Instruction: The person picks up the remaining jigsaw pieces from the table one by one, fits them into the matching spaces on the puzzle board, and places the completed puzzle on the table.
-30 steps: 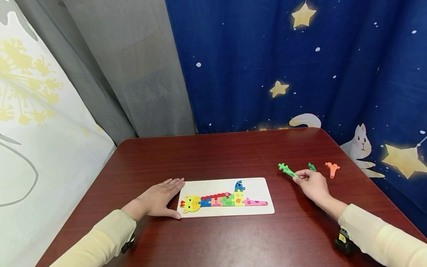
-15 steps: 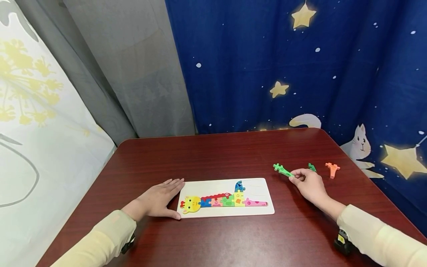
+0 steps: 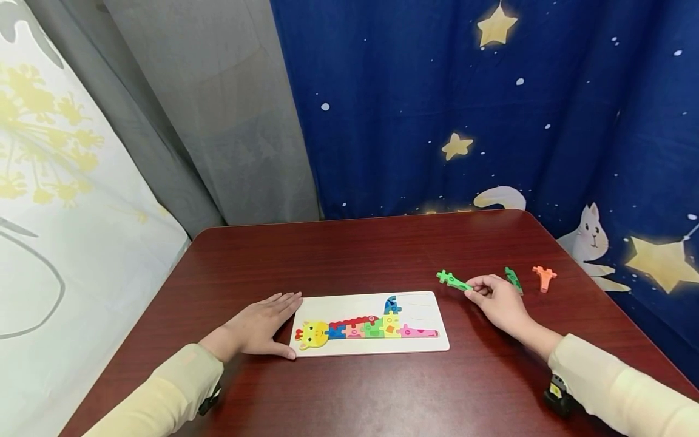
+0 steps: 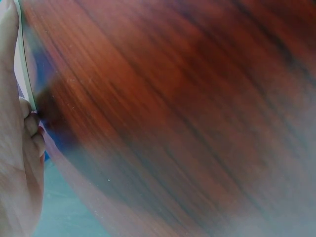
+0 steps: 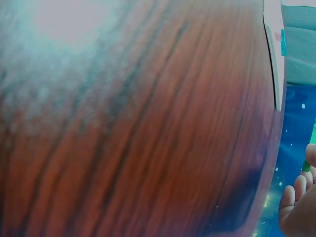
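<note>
A white puzzle board (image 3: 371, 347) lies in front of me, bearing a giraffe made of colourful interlocking pieces, its yellow head (image 3: 314, 334) at the left. My left hand (image 3: 267, 325) rests at the board's left end, fingers straight, thumb along its near corner; in the left wrist view the hand (image 4: 17, 148) shows beside the board's edge. Right of the board, my right hand (image 3: 498, 298) pinches the end of a light green puzzle piece (image 3: 454, 280) between thumb and fingers. Only a sliver of that green piece (image 5: 307, 163) shows in the right wrist view.
A dark green puzzle piece (image 3: 513, 280) and an orange puzzle piece (image 3: 544, 278) lie on the red-brown table (image 3: 349, 261) beyond my right hand. A blue star-patterned curtain (image 3: 415, 109) and a grey curtain (image 3: 229, 121) hang behind the table.
My right hand has moved left toward the board with the light green puzzle piece, uncovering more of the dark green piece. My left hand and the board have stayed in place.
</note>
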`<state>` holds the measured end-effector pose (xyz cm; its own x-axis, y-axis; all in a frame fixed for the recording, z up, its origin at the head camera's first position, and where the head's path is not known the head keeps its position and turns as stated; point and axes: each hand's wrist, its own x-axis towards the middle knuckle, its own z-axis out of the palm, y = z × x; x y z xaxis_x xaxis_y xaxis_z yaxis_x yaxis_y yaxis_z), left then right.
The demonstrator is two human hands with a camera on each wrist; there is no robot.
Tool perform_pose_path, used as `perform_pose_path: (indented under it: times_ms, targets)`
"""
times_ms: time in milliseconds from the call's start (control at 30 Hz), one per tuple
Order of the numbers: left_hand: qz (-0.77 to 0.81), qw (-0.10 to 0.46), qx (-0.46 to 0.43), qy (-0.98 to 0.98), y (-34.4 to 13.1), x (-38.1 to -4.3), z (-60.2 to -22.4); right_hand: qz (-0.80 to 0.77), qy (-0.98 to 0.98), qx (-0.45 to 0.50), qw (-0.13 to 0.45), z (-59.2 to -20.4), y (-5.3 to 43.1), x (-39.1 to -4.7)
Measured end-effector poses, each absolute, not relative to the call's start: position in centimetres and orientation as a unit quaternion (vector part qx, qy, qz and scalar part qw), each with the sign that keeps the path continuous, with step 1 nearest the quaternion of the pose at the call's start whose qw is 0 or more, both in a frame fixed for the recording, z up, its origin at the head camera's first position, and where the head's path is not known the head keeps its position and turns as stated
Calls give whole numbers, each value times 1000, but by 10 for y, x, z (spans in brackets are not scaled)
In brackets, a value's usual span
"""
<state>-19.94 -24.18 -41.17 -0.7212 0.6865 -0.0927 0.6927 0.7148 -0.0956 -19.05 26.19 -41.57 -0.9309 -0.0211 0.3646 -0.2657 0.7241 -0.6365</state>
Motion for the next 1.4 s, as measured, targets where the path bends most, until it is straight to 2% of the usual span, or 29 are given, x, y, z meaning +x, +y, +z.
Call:
perform_pose_path:
  times_ms: [1400]
  targets:
    - [-65,20,378,924,-242,-200,-413,392,-897,169,120,-416,229,-192]
